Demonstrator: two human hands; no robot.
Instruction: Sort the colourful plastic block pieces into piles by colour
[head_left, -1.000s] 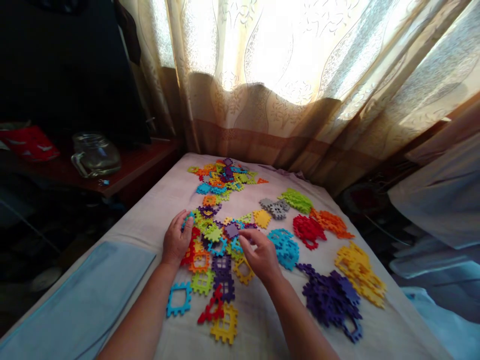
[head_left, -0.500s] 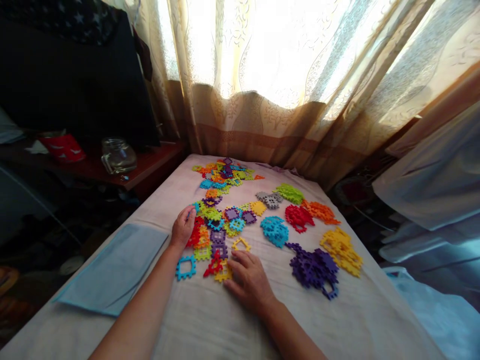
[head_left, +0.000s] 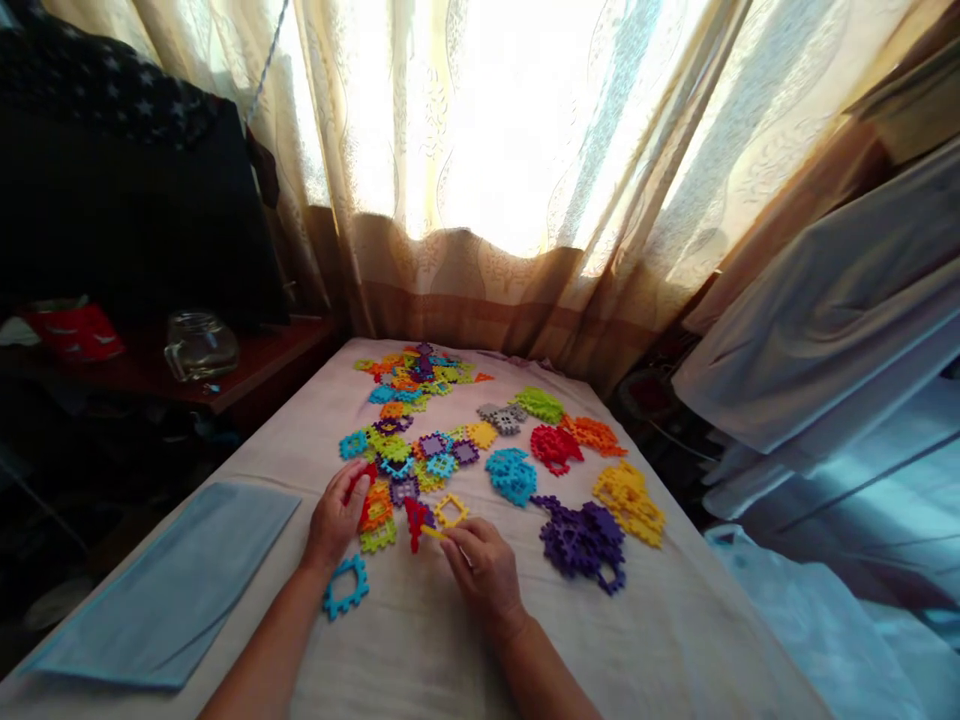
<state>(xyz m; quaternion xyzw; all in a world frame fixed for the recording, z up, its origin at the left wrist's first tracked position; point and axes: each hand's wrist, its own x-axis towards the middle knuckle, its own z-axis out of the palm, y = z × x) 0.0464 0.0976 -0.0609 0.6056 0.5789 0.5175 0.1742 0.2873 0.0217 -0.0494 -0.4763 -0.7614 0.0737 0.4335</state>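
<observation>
My left hand (head_left: 335, 512) is closed on a red building piece (head_left: 363, 482), mostly hidden by the fingers, at the left of the mixed pieces. Between the thumb and fingers of my right hand (head_left: 486, 572) is the edge of a yellow building piece (head_left: 433, 532). A red triangular piece (head_left: 415, 522) is at its far end; whether the two are joined I cannot tell. Just beyond lies a yellow square frame (head_left: 451, 496). Orange pieces (head_left: 377, 505) and a lime piece (head_left: 379, 536) lie between my hands. A blue square frame (head_left: 346, 588) rests near my left wrist.
Sorted piles stand to the right: purple (head_left: 581, 540), yellow (head_left: 630, 500), blue (head_left: 511, 475), red (head_left: 555, 447), orange (head_left: 592, 434), lime (head_left: 538, 403) and grey (head_left: 502, 418). A mixed heap (head_left: 420, 370) lies at the back. A pale blue folder (head_left: 165, 590) is at the left.
My right hand has taken hold of the yellow piece and lifted it, the red triangular piece tilting up with it. My left hand has moved nearer, onto the red piece. The view has shifted.
</observation>
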